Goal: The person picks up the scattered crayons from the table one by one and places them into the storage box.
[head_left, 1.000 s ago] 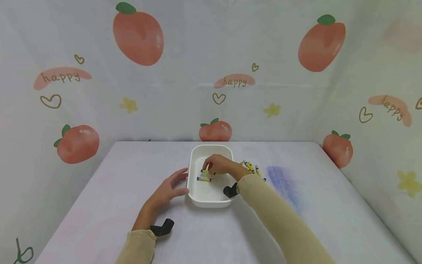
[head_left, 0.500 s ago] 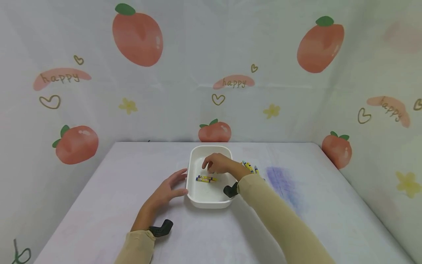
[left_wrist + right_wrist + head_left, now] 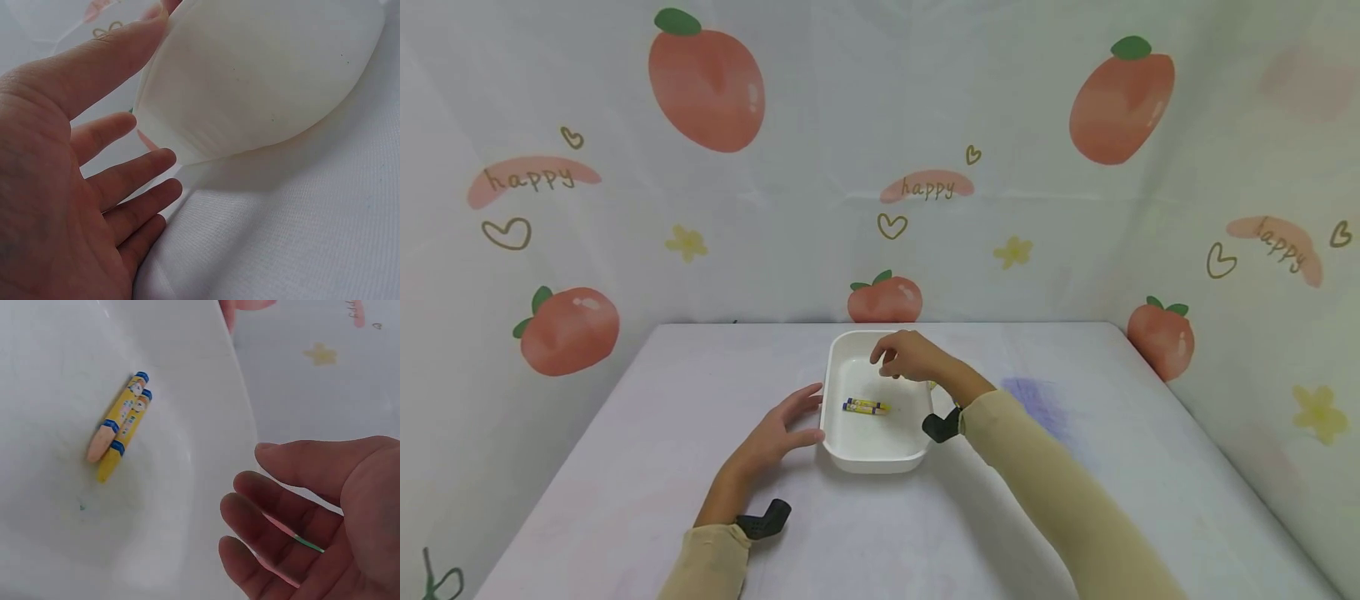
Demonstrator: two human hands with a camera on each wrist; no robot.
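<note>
A white rectangular tray (image 3: pixel 880 446) stands on the table with two crayons lying in it, touching side by side. In the right wrist view one is peach (image 3: pixel 100 442), the other yellow (image 3: pixel 110 464), both in yellow wrappers with blue bands. My left hand (image 3: pixel 778 429) is at the tray's left side; in the left wrist view its thumb rests at the rim and its fingers spread along the outside. Over the far right part of the tray, my right hand (image 3: pixel 912 356) hovers with loosely bent fingers and nothing between them, as the right wrist view (image 3: pixel 312 531) confirms.
Just beyond the tray's right wall a bit of a yellow crayon (image 3: pixel 932 385) peeks out; the right arm covers that area. A blue-purple smudge (image 3: pixel 1037 400) marks the white cloth on the right. A printed curtain (image 3: pixel 805 167) surrounds the table.
My right hand set a crayon down beside the other one in the tray, let go, and has risen and drawn back toward the far right. My left hand has stayed at the tray's side.
</note>
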